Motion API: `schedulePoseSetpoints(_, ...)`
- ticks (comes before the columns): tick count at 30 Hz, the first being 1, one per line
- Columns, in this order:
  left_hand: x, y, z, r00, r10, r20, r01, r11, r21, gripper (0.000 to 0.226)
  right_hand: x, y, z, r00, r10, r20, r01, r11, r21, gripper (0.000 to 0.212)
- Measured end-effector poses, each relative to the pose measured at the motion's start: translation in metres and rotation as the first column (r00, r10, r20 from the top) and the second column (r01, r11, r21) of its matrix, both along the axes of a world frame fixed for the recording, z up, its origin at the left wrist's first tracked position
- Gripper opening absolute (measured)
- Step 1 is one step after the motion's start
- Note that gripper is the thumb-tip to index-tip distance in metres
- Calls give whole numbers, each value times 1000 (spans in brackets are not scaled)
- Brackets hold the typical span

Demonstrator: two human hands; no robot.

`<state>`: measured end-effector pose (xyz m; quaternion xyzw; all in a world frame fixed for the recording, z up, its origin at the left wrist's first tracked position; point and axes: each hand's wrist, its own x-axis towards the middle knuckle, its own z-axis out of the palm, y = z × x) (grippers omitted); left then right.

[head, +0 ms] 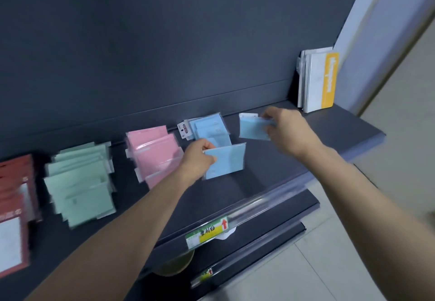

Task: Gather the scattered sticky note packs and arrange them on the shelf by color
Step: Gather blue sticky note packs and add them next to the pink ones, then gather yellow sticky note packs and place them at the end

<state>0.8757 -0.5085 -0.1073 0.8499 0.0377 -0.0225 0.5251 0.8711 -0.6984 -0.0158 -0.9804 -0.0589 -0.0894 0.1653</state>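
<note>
Sticky note packs lie in colour groups on a dark shelf (pixel 270 178): red packs (pixel 16 183) at far left, then green packs (pixel 80 183), pink packs (pixel 153 152) and a blue pile (pixel 209 126). My left hand (pixel 200 157) pinches a blue pack (pixel 227 162) by its left edge, just in front of the blue pile. My right hand (pixel 287 129) pinches a second blue pack (pixel 251 128) by its right edge, to the right of the pile and slightly above the shelf.
White and yellow booklets (pixel 317 79) stand upright at the shelf's back right. A dark back panel (pixel 164 42) rises behind the packs. A clear price rail with a green-yellow label (pixel 207 232) runs along the front edge, with lower shelves beneath.
</note>
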Motion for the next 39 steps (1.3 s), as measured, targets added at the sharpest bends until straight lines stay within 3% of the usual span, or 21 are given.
schedulePoseSetpoints(8, 38, -8, -10, 997, 40, 67, -60, 940, 336, 20, 55, -11, -16, 977, 180, -117, -183, 983, -16, 23)
schedulePoseSetpoints(18, 70, -15, -17, 971, 184, 150, -229, 896, 380, 17, 94, -7, -44, 829, 437, -349, -464, 886, 7, 21)
schedulePoseSetpoints(22, 69, -13, -17, 973, 186, 134, -219, 927, 303, 22, 98, 1, -65, 759, 479, -441, -508, 859, 59, 10)
schedulePoseSetpoints(26, 60, -10, -16, 967, 214, 135, -244, 933, 265, 27, 106, 9, -76, 761, 494, -420, -526, 849, 45, 15)
schedulePoseSetpoints(34, 45, -5, -1, 910, 321, 262, -399, 849, 347, 27, 114, 23, -73, 853, 448, -268, -504, 840, -200, 38)
schedulePoseSetpoints(39, 16, 6, 26, 887, 297, 353, -427, 818, 386, 23, 113, 48, -41, 827, 553, -103, -562, 804, -192, 30)
